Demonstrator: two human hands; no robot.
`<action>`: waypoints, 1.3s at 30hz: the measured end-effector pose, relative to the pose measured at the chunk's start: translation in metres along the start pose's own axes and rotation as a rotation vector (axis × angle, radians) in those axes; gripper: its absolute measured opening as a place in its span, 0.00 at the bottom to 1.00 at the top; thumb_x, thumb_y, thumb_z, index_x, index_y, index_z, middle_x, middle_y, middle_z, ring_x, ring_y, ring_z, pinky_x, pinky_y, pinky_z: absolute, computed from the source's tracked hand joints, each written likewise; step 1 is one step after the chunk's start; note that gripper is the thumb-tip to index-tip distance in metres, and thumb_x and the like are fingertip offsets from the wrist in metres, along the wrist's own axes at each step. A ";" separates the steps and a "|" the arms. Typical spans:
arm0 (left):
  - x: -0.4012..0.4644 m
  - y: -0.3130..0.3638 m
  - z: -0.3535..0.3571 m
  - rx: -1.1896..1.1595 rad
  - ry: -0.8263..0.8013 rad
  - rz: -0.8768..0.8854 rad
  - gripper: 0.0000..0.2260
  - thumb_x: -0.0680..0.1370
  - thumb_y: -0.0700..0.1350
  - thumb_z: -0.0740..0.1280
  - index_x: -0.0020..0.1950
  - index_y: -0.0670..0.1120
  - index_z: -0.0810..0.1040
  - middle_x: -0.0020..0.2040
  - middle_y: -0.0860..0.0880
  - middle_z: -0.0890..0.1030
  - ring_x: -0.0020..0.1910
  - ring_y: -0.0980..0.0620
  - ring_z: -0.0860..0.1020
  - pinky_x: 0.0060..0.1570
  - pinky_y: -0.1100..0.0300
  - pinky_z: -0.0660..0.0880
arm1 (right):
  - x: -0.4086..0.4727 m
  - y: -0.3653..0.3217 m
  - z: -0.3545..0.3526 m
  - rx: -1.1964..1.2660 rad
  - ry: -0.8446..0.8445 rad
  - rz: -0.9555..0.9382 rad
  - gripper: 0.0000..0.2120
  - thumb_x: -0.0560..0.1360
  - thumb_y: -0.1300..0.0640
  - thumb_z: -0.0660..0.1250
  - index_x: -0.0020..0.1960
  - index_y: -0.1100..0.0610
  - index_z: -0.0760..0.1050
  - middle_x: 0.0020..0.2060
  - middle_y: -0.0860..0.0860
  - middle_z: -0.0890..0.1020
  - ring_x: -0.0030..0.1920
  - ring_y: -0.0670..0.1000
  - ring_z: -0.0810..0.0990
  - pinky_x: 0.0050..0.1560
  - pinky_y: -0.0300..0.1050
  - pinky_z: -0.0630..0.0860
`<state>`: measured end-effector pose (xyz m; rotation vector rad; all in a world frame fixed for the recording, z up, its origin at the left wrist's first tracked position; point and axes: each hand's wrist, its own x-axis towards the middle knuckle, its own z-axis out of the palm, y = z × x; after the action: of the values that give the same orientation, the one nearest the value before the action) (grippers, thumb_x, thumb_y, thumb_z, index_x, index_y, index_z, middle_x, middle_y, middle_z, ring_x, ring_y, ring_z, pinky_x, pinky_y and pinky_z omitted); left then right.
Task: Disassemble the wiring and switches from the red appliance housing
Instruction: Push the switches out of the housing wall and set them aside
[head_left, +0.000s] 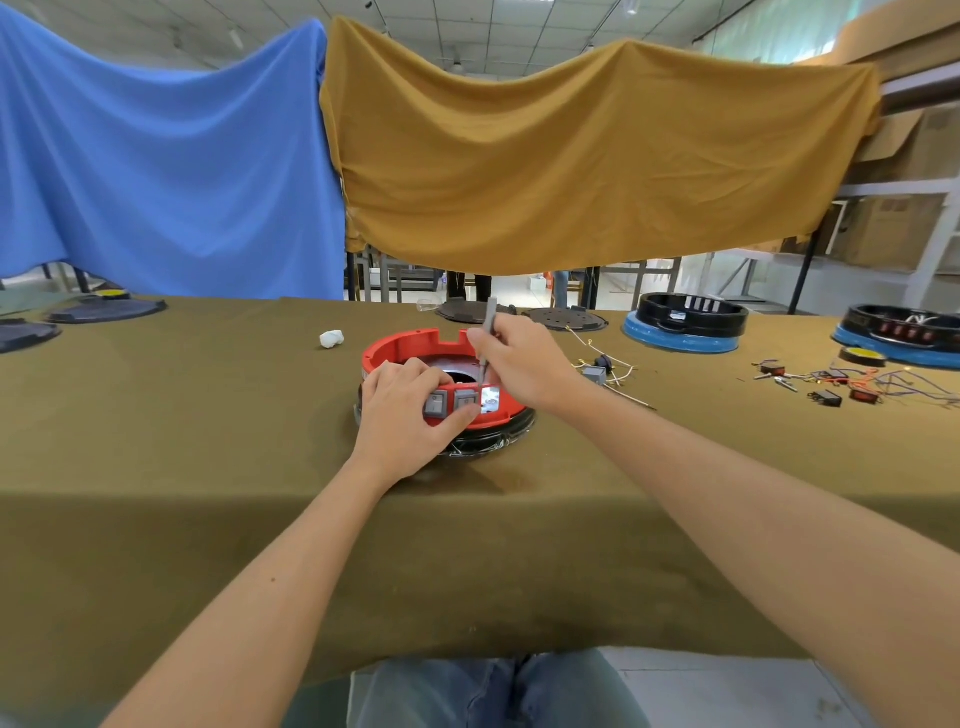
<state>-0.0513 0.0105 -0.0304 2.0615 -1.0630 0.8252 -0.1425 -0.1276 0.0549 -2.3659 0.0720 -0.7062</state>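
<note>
If that tool (487, 338) slips off the switch (466, 399) it could jab the left hand (402, 415), which sits right beside its tip. The housing (415, 345) rests mid-table (208, 415). Left fingers curl over its near rim, gripping by the switches; the right hand (519, 358) pinches the tool upright, tip down inside the rim.

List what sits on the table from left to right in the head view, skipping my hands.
Dark round lids → white crumpled wad → red housing → loose grey part with pale wires → black-and-blue housing → pile of removed switches and wires
</note>
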 end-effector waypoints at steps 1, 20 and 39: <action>0.000 0.000 0.000 -0.003 0.001 0.000 0.24 0.73 0.68 0.58 0.51 0.50 0.78 0.47 0.54 0.75 0.51 0.54 0.69 0.65 0.52 0.59 | -0.001 0.003 0.001 -0.005 -0.017 0.001 0.16 0.84 0.52 0.58 0.47 0.63 0.75 0.36 0.55 0.78 0.34 0.49 0.75 0.41 0.51 0.76; -0.006 0.014 -0.010 -0.029 0.056 0.100 0.13 0.73 0.50 0.75 0.47 0.44 0.76 0.52 0.48 0.76 0.55 0.49 0.72 0.62 0.37 0.69 | 0.004 0.011 0.004 0.150 -0.067 0.091 0.13 0.84 0.53 0.60 0.42 0.56 0.73 0.30 0.50 0.78 0.24 0.40 0.74 0.30 0.36 0.72; -0.007 0.015 -0.010 -0.026 0.060 0.111 0.12 0.73 0.49 0.76 0.44 0.44 0.75 0.46 0.49 0.77 0.49 0.48 0.75 0.59 0.42 0.70 | 0.010 -0.010 0.004 0.029 -0.111 0.207 0.13 0.83 0.52 0.60 0.47 0.61 0.74 0.36 0.56 0.76 0.37 0.54 0.75 0.40 0.48 0.73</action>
<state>-0.0691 0.0145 -0.0259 1.9580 -1.1576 0.9176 -0.1336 -0.1203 0.0630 -2.3225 0.2534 -0.4734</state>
